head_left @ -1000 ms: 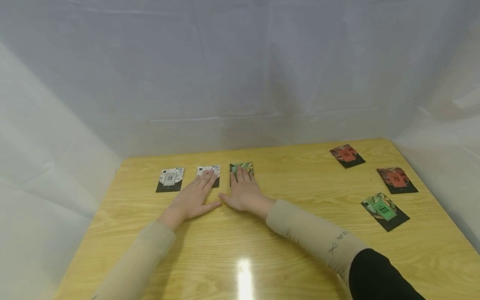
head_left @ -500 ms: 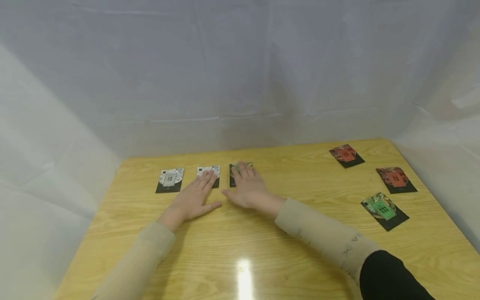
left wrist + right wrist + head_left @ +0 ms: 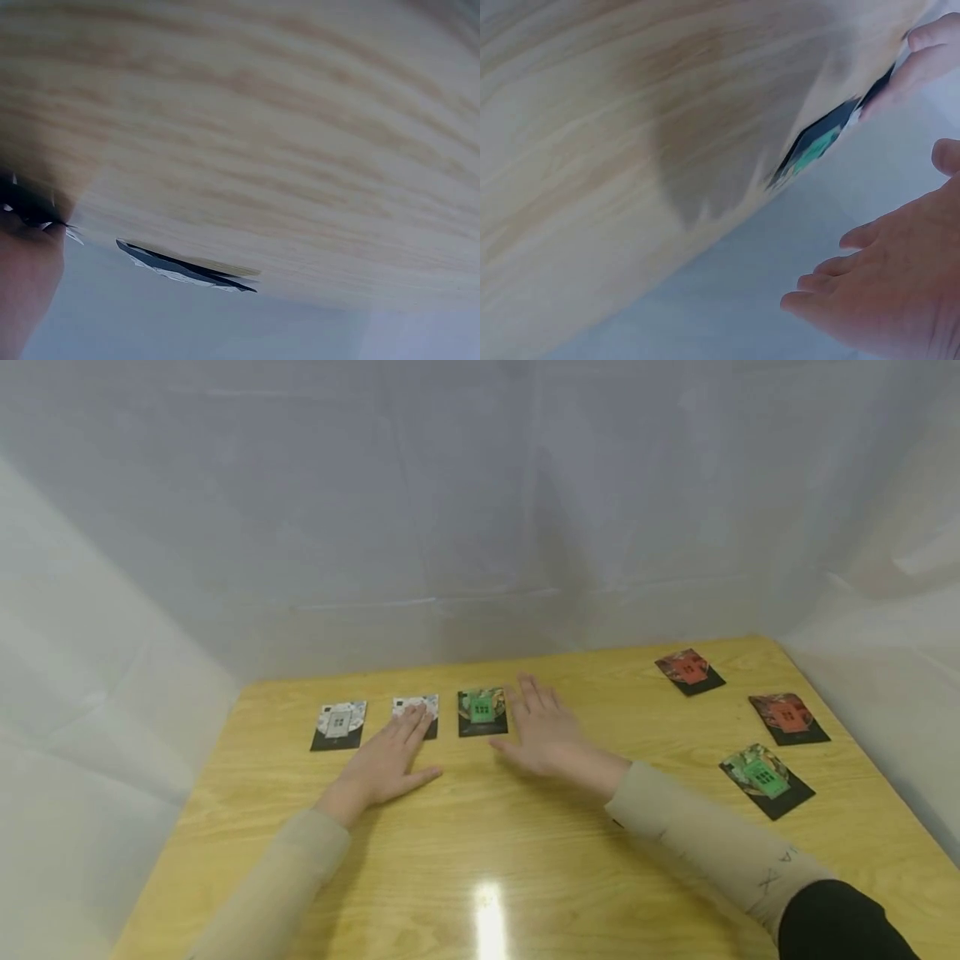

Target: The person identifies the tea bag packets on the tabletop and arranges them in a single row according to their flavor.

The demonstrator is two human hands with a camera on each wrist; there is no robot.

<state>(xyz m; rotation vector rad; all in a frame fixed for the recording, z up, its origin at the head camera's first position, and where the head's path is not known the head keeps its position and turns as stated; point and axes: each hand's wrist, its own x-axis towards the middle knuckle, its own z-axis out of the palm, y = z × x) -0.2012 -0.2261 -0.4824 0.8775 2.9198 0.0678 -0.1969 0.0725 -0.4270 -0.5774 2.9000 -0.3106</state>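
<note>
My left hand lies with straight fingers on a white-and-black packet, covering much of it. Another white-and-black packet lies to its left; the left wrist view shows a packet flat on the table. Right of the left hand, a green-and-black packet lies uncovered in the same row. My right hand is just to the right of that packet, fingers extended, holding nothing. In the right wrist view the right hand is raised above the tabletop, with the green packet beyond it.
On the right side of the wooden table lie a red packet near the back edge, a second red packet and a tilted green packet. White cloth hangs behind the table and at both sides.
My right hand has come off the middle green packet and moved to the right, uncovering it. The left hand stays on the white packet.
</note>
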